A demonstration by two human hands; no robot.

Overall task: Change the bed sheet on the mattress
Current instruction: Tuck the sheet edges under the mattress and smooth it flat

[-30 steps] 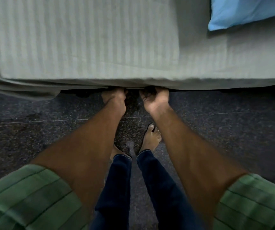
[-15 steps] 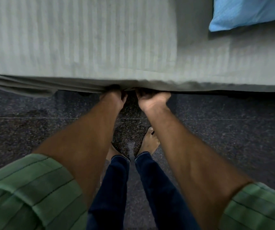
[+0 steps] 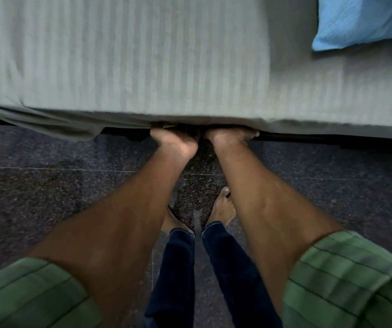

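Nearly done: the striped bed sheet [image 3: 131,55] covers the mattress, left hand [image 3: 174,144] and right hand [image 3: 229,138] tucking its edge underneath, fingers hidden; the left corner hangs loose.

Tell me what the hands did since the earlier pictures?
Both hands pushed further under the bed edge: the left hand and right hand now hide their fingers beneath the grey sheet. The loose sheet fold at left, blue pillow and feet stayed put.
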